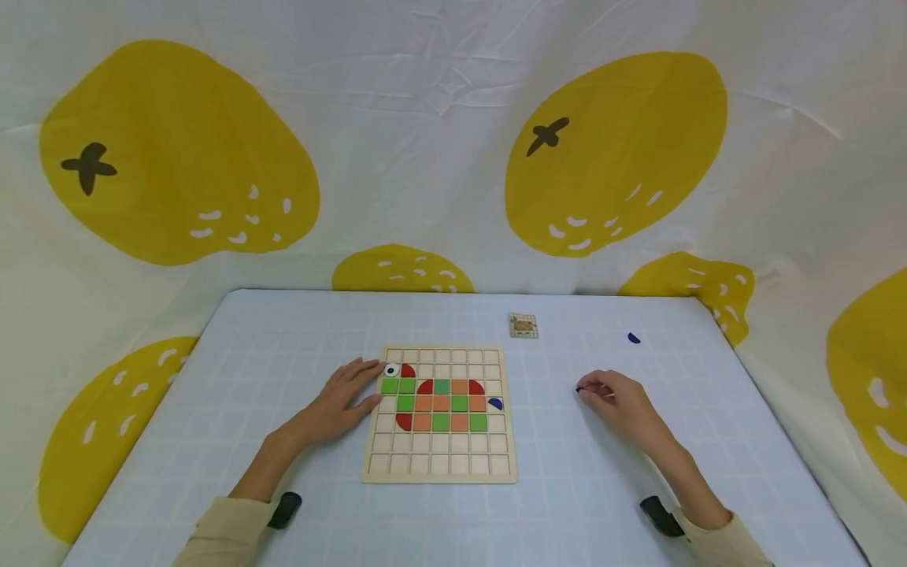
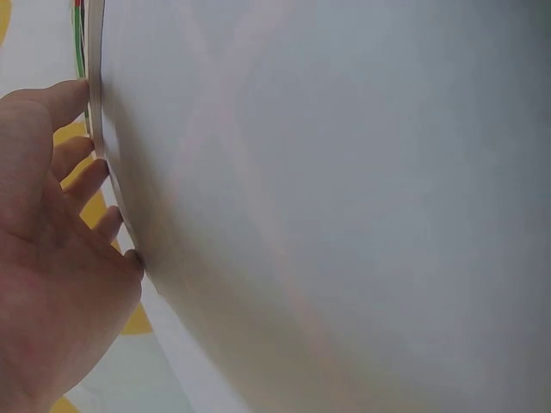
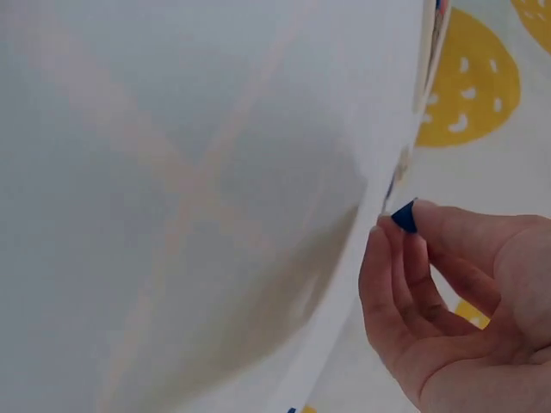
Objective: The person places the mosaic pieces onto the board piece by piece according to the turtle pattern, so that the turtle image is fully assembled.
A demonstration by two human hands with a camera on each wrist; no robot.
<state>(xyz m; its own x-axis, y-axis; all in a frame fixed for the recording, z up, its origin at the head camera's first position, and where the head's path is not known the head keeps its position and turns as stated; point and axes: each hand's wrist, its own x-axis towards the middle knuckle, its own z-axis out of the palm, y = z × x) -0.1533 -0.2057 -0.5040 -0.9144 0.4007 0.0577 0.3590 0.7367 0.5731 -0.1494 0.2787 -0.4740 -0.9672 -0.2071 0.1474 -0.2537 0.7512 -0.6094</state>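
A wooden grid board [image 1: 439, 465] lies on the table, with green, orange and red pieces set in its squares. A round eye piece [image 1: 392, 369] sits near its upper left, and a blue half-round piece [image 1: 495, 404] lies in a square by its right edge. My left hand [image 1: 333, 402] touches the board's left edge with its fingertips; the left wrist view shows the fingers along that edge. Right of the board, my right hand [image 1: 620, 409] pinches a small blue piece [image 3: 405, 217] between thumb and fingertips, just over the table. Most of that piece is hidden by the fingers.
Behind the board lies a small picture card [image 1: 523, 325]. Another blue half-round piece [image 1: 634, 338] rests at the back right of the table [image 1: 319, 323]. A white cloth with yellow fruit shapes [image 1: 425, 197] hangs behind the table.
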